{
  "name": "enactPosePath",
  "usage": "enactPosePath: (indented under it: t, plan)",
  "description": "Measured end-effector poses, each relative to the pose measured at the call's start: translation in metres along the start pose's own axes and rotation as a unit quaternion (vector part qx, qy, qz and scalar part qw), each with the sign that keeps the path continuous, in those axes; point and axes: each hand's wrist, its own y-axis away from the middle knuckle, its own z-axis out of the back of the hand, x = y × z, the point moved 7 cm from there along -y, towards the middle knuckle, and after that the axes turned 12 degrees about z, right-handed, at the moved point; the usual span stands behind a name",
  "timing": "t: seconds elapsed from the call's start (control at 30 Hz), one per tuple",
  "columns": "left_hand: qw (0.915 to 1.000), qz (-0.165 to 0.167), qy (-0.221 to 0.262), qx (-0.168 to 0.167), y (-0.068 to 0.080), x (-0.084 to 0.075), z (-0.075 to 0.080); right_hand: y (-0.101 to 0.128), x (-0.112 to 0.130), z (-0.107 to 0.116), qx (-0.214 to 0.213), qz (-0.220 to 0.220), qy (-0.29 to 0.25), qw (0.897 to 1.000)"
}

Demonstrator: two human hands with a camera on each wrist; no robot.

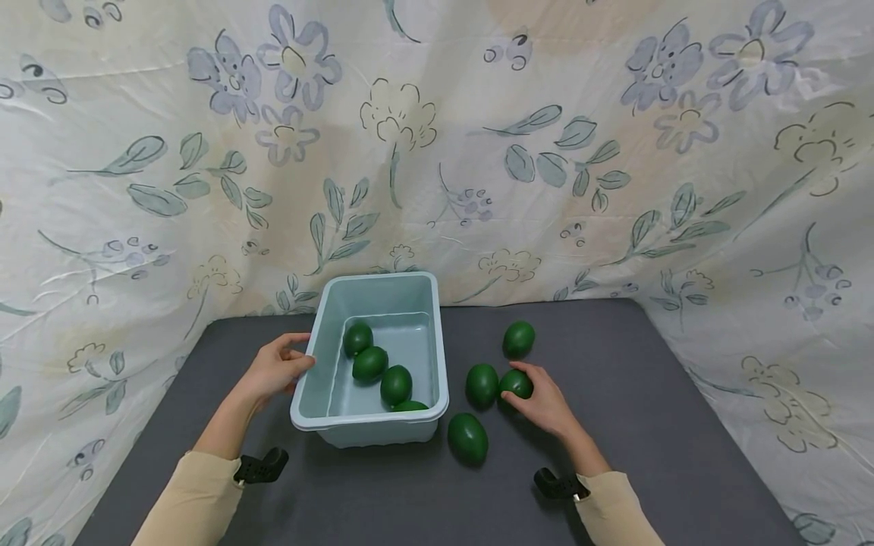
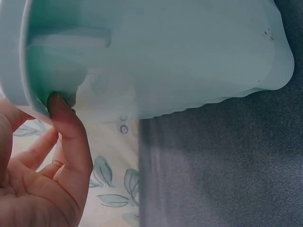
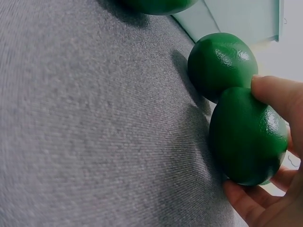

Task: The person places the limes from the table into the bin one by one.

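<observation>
A pale blue-green plastic bin point(image 1: 372, 422) stands on the dark tabletop, with several glossy dark-green avocados point(image 1: 370, 365) inside. My left hand point(image 1: 271, 369) pinches the rim on the bin's left side; in the left wrist view one fingertip point(image 2: 57, 101) tucks under the lip. To the right of the bin, my right hand point(image 1: 542, 398) grips an avocado point(image 3: 248, 137) between thumb and fingers, low over the table. That avocado overlaps a neighbouring avocado point(image 3: 222, 66) in the right wrist view. Another avocado point(image 1: 519, 339) lies behind the right hand, and one point(image 1: 467, 440) lies nearer the front.
The dark grey cloth-like tabletop point(image 1: 382, 500) extends around the bin and the loose avocados. A flower-printed curtain point(image 1: 437, 152) hangs along the back and both sides, close behind the bin. Black straps point(image 1: 262, 465) sit at both wrists.
</observation>
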Motion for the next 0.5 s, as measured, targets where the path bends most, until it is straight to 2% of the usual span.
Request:
enactPosePath:
  t: [0.5]
  plan:
    - [1.0000, -0.001, 0.000, 0.003, 0.001, -0.001, -0.001, 0.001, -0.005, 0.013, -0.015, -0.006, 0.001, 1.000]
